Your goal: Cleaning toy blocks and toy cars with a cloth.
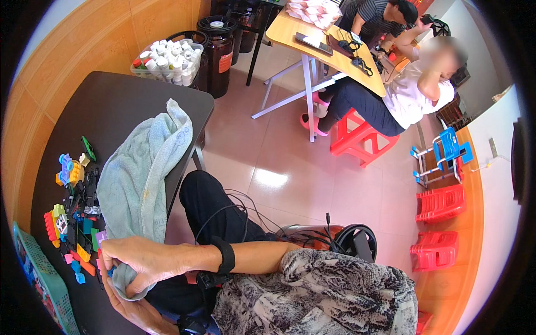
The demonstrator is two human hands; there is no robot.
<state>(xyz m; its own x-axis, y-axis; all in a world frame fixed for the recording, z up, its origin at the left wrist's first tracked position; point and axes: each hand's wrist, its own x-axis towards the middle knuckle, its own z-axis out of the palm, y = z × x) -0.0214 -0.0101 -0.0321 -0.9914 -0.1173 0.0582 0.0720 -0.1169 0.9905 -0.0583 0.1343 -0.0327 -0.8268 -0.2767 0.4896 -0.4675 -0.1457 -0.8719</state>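
My right hand point(146, 257) reaches over the near table edge with its thumb pressed on a bunched end of a grey-green towel point(138, 180). Under it, my left hand point(136, 312) has its fingers curled around the same bunch. A small blue piece point(110, 271) shows between the fingers and the cloth, but most of it is hidden. The rest of the towel lies spread over the dark tabletop point(113, 94). Beside it is a pile of loose toy building bricks point(83, 226), in several colours with many black pieces.
A teal plastic basket point(50, 284) holding small pieces stands at the table's left edge. A clear tub of white bottles point(171, 60) is beyond the far end. Black cables point(247, 205) hang by my knee. A person on a red stool point(360, 134) sits at a wooden table point(284, 31).
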